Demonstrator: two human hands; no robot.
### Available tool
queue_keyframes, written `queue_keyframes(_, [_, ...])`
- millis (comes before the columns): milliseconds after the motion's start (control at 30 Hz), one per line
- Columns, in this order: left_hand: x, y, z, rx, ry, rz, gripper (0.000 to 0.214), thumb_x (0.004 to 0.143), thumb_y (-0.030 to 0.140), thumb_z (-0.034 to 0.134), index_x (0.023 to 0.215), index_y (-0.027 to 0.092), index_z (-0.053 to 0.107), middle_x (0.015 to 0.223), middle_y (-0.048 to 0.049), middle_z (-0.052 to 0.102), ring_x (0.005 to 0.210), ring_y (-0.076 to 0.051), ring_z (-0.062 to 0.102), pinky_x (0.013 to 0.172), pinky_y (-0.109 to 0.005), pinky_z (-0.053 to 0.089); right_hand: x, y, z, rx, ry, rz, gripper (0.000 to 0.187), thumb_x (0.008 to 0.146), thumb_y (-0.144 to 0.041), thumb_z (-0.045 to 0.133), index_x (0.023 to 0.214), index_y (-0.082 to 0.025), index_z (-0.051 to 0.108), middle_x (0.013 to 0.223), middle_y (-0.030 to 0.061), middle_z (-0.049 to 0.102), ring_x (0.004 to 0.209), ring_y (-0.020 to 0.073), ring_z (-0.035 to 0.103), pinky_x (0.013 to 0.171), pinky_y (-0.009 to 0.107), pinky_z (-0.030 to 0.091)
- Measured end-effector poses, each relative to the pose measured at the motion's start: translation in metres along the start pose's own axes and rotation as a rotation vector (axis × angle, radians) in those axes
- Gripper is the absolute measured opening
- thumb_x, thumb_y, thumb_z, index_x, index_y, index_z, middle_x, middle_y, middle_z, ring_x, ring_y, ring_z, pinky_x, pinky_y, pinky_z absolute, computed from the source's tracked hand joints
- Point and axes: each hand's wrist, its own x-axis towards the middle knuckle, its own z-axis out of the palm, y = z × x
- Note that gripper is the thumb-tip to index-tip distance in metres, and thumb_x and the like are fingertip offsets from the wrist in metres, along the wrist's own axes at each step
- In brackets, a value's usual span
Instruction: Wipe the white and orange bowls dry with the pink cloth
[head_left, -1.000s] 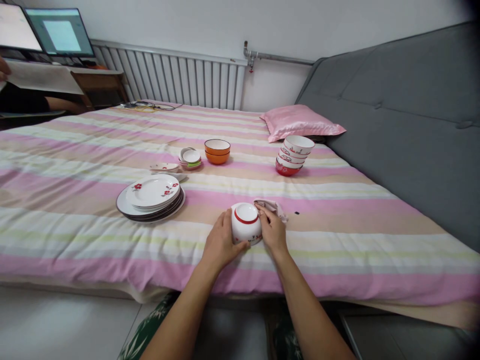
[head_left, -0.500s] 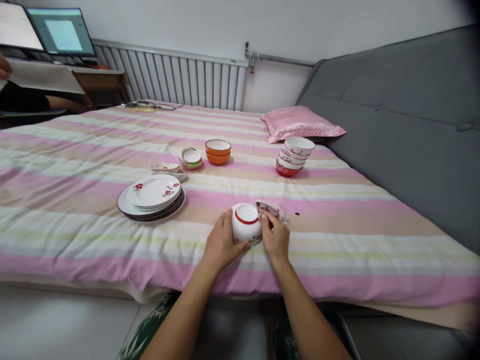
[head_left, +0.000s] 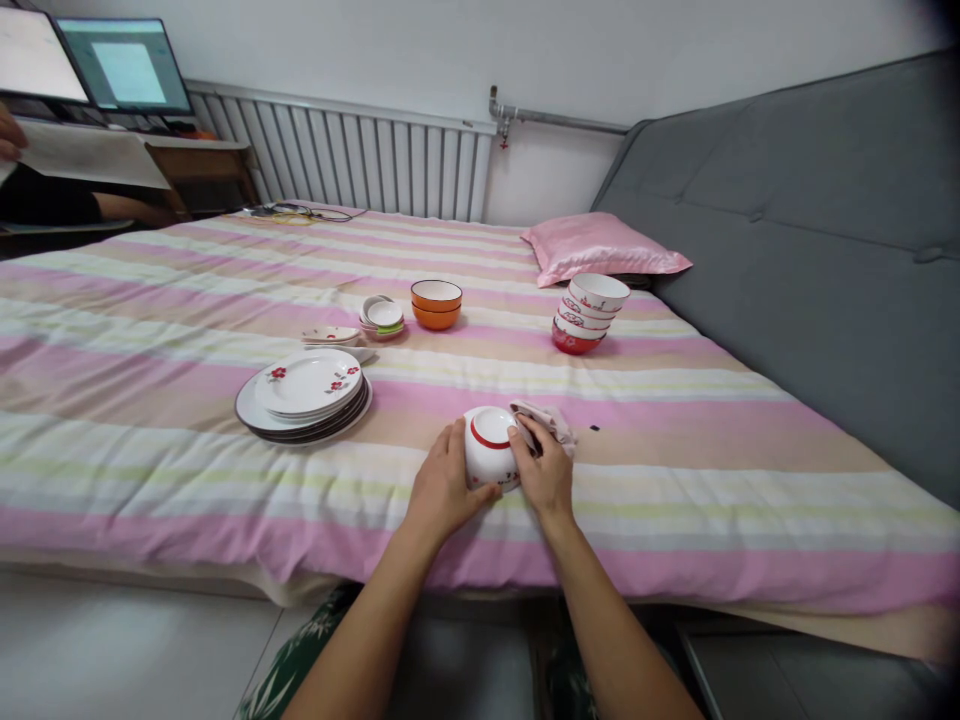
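Note:
A white bowl [head_left: 489, 462] with a red ring round its foot lies upside down on the striped bedsheet [head_left: 315, 510]. My left hand [head_left: 444, 482] grips its left side, thumb along the near edge. At the bowl's right side, my right hand [head_left: 545, 472] is closed on a pale cloth [head_left: 553, 418] with dark markings and presses it to the bowl; part of the cloth is hidden behind the fingers. To the left stands a stack of plates [head_left: 309, 384], the top ones white with red flowers.
Farther back are small stacked dishes [head_left: 383, 314], orange bowls [head_left: 436, 304] and a leaning stack of bowls [head_left: 586, 314]. A pink pillow [head_left: 600, 246] lies by the grey headboard [head_left: 795, 230]. Cables [head_left: 300, 212] lie at the far edge. Another person's hand [head_left: 10, 135] shows at far left.
My right hand has shifted slightly left with the cloth, its thumb now nearer the bowl's foot. My left hand and the bowl stay almost in place.

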Motion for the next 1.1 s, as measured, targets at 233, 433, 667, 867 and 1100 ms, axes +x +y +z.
queue_keyframes(233, [0.0, -0.003, 0.003, -0.005, 0.025, 0.018, 0.094, 0.06, 0.032, 0.076, 0.138, 0.016, 0.026, 0.135, -0.0211, 0.043, 0.127, -0.036, 0.042, 0.1, -0.052, 0.04, 0.003, 0.001, 0.004, 0.052, 0.015, 0.03, 0.04, 0.078, -0.041, 0.054, 0.107, -0.017, 0.068, 0.115, 0.0104, 0.067, 0.11, 0.0255, 0.059, 0.099, 0.04, 0.042])
queue_keyframes(433, [-0.001, -0.001, 0.004, -0.021, 0.026, 0.007, 0.094, 0.059, 0.031, 0.077, 0.138, 0.017, 0.028, 0.137, -0.0202, 0.042, 0.129, -0.035, 0.041, 0.101, -0.05, 0.039, 0.006, 0.002, 0.003, 0.021, -0.008, 0.052, 0.041, 0.076, -0.037, 0.052, 0.108, -0.018, 0.068, 0.115, 0.0094, 0.067, 0.11, 0.026, 0.059, 0.099, 0.041, 0.041])
queue_keyframes(667, [0.001, 0.0, 0.004, -0.106, 0.064, 0.003, 0.087, 0.059, 0.034, 0.077, 0.133, 0.012, 0.037, 0.134, -0.02, 0.046, 0.128, -0.034, 0.041, 0.105, -0.049, 0.035, 0.011, 0.005, -0.003, 0.014, -0.08, 0.088, 0.042, 0.074, -0.038, 0.052, 0.109, -0.019, 0.067, 0.116, 0.0088, 0.067, 0.11, 0.0276, 0.059, 0.099, 0.042, 0.042])
queue_keyframes(867, [0.007, 0.0, 0.0, -0.555, 0.124, -0.414, 0.087, 0.06, 0.042, 0.078, 0.131, 0.007, 0.04, 0.134, -0.0237, 0.046, 0.125, -0.033, 0.045, 0.103, -0.046, 0.037, 0.013, 0.008, -0.007, 0.038, -0.116, 0.08, 0.044, 0.072, -0.037, 0.051, 0.109, -0.018, 0.066, 0.117, 0.0097, 0.066, 0.11, 0.0281, 0.059, 0.098, 0.042, 0.042])
queue_keyframes(1100, [0.009, 0.009, -0.023, -1.073, 0.069, -0.66, 0.049, 0.065, 0.038, 0.076, 0.101, 0.007, 0.062, 0.116, -0.0185, 0.062, 0.11, -0.028, 0.057, 0.092, -0.033, 0.045, 0.016, 0.012, -0.012, 0.104, -0.156, 0.13, 0.042, 0.072, -0.034, 0.052, 0.11, -0.021, 0.065, 0.12, 0.0075, 0.064, 0.114, 0.0281, 0.056, 0.099, 0.043, 0.04])
